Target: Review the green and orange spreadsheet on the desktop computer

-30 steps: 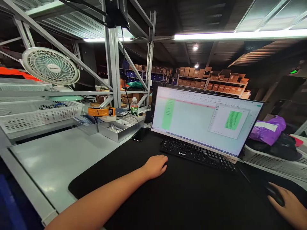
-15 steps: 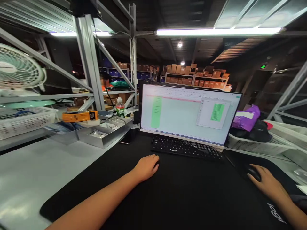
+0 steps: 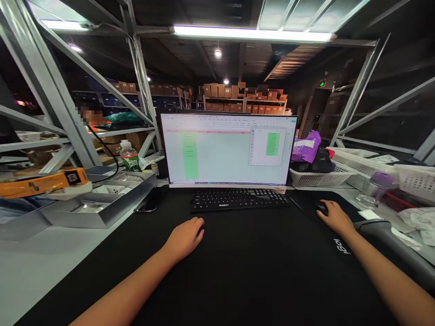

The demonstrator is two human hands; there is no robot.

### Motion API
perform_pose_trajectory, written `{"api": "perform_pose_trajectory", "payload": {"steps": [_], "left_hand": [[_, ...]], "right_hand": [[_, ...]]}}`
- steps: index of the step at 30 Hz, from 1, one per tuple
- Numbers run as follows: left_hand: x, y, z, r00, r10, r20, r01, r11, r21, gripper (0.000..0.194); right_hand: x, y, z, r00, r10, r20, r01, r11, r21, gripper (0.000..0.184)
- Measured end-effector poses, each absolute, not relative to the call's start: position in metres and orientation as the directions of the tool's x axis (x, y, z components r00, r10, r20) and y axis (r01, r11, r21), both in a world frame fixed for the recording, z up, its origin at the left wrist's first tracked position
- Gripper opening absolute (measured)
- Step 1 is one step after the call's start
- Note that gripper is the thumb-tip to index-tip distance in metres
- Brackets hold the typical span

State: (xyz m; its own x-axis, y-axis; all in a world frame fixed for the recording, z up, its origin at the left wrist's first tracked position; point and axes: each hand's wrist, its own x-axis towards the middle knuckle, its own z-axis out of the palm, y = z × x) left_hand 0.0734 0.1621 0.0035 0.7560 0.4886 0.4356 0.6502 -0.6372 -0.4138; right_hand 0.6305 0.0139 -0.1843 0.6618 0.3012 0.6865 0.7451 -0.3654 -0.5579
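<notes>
On the black desk mat, my left hand rests in front of the keyboard, its fingers loosely curled in and nothing visible in them. My right hand lies over a black computer mouse, fingers wrapped round it, to the right of the keyboard. The black keyboard sits below the monitor, untouched by either hand. A spreadsheet with a green column and a small window with a green block fill the screen.
Left of the mat are a phone, a grey tray of small items, a drink bottle and an orange strap. At right stand white baskets, a purple package and a dark curved object. A person's head shows behind the left rack.
My view has turned to the right, so the monitor and both hands sit further left in the picture. The right hand stays on the mouse; the left still rests on the mat.
</notes>
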Motion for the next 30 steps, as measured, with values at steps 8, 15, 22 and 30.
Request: {"api": "perform_pose_trajectory", "payload": {"steps": [8, 15, 22, 30], "left_hand": [[0.074, 0.161, 0.003, 0.753, 0.484, 0.445, 0.653, -0.628, -0.423, 0.02], [0.075, 0.159, 0.004, 0.752, 0.503, 0.425, 0.658, -0.608, -0.444, 0.025], [0.075, 0.172, 0.002, 0.756, 0.506, 0.414, 0.653, -0.619, -0.436, 0.032], [0.073, 0.197, -0.001, 0.767, 0.488, 0.417, 0.638, -0.654, -0.407, 0.055]], "right_hand": [[0.622, 0.01, -0.18, 0.643, 0.308, 0.701, 0.761, -0.357, -0.541, 0.058], [0.615, 0.005, -0.174, 0.673, 0.354, 0.65, 0.737, -0.397, -0.547, 0.057], [0.603, -0.002, -0.167, 0.668, 0.341, 0.661, 0.739, -0.407, -0.537, 0.054], [0.602, -0.003, -0.161, 0.663, 0.337, 0.669, 0.744, -0.399, -0.536, 0.054]]}}
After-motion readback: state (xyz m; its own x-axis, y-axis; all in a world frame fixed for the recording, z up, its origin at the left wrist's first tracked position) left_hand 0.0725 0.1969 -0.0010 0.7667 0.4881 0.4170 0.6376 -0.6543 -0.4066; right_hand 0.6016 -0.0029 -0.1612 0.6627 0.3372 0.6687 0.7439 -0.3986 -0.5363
